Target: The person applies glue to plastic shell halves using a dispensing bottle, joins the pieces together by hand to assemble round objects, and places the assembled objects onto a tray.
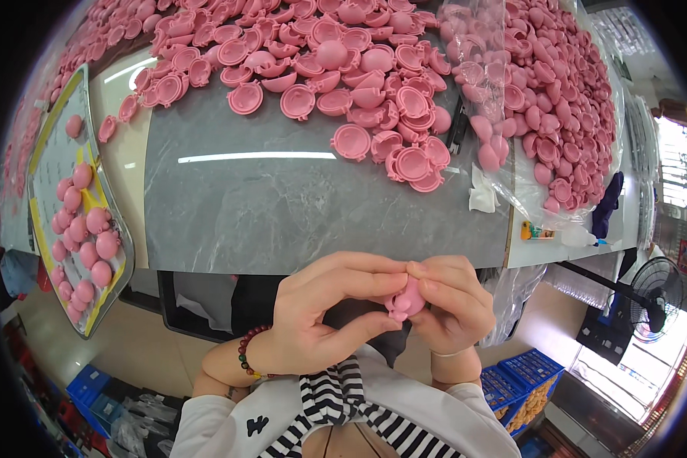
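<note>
Close in front of my body, just off the table's near edge, both hands hold one round pink plastic shell piece (407, 301). My left hand (332, 301) grips it from the left with thumb and fingertips. From the right, the fingers of my right hand (454, 301) close over its top and side. Fingers cover much of the piece, so I cannot tell whether its halves are fully joined. Beyond my hands, loose pink half shells (343, 76) lie heaped on the grey marbled table (282, 206), some hollow side up.
At left, a metal-rimmed tray (127, 259) holds several round pink pieces. A clear bag (561, 107) full of pink shells fills the right side. Near it lie a black tool (458, 126), white scrap (482, 191) and an orange-yellow item (537, 231). A fan (656, 298) stands right.
</note>
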The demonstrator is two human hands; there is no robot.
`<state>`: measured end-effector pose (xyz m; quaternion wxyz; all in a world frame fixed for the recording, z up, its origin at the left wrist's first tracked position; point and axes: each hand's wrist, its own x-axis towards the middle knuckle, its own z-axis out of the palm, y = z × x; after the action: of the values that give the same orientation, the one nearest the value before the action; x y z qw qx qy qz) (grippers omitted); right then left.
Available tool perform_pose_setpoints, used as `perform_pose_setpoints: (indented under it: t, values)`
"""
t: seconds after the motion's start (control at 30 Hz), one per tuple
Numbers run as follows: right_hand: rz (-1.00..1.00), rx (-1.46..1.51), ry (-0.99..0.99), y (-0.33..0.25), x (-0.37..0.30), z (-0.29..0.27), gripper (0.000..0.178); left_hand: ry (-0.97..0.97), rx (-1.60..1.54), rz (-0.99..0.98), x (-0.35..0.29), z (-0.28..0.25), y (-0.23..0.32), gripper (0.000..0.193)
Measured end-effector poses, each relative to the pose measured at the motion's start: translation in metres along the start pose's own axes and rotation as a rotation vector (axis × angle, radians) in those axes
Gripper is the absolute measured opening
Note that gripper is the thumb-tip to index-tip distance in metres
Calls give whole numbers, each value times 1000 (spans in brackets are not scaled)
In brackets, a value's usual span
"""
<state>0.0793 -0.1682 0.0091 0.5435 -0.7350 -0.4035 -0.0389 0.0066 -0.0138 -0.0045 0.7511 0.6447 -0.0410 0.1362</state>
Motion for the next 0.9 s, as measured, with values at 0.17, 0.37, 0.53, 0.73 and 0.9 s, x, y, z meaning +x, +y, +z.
perform_pose_setpoints:
  t: [0.17,0.37,0.53,0.73,0.9]
  values:
    - [-103,-208,42,-3,-12,1,37,8,-66,-13,2,0,-1,42]
    - [-178,-72,26,-9,-14,6,34,-46,-81,-19,3,0,0,45]
    - [-218,-90,52,-8,-12,8,31,-89,-13,78,7,-7,-1,45]
    - [-231,-61,84,-3,-15,4,29,-123,-315,-147,8,-9,-2,45]
    - [-154,-654,919,45,-20,-65,31,-1,-817,-299,6,-8,-2,52]
